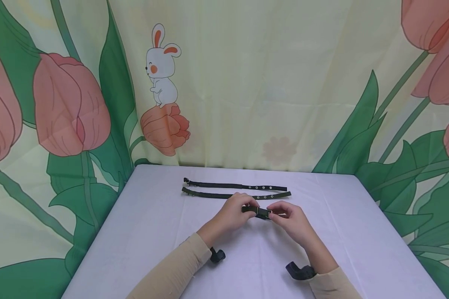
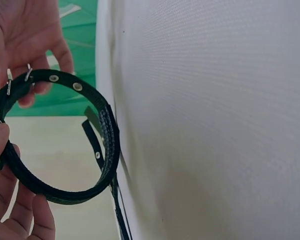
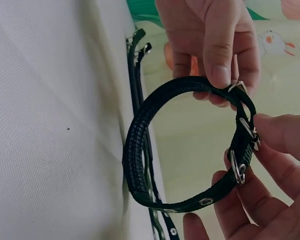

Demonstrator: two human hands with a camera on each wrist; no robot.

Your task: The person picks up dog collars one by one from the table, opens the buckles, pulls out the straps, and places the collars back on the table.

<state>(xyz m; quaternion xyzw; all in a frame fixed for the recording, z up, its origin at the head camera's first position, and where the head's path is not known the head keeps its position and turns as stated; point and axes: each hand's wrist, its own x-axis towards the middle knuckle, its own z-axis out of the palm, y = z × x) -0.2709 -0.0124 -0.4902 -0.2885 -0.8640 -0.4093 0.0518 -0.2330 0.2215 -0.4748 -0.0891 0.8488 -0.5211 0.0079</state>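
Note:
A dark collar (image 1: 263, 212) with metal hardware and eyelets is held just above the white table, in front of two others. It forms a closed loop, with a padded strip (image 3: 140, 127) along the inside of one part. My left hand (image 1: 233, 214) pinches the band beside a metal buckle between thumb and fingers. From the other side, my right hand (image 1: 294, 222) grips the loop by its hardware, the thumb close to a metal piece (image 3: 249, 131). Several eyelets show in the band, such as one eyelet (image 2: 77, 86) in the left wrist view.
Two more dark collars lie stretched out side by side beyond my hands, the far one (image 1: 217, 185) and the near one (image 1: 209, 194). Black wrist devices (image 1: 301, 272) show at both sleeves. A curtain (image 1: 224, 83) printed with tulips hangs behind the white table (image 1: 153, 216).

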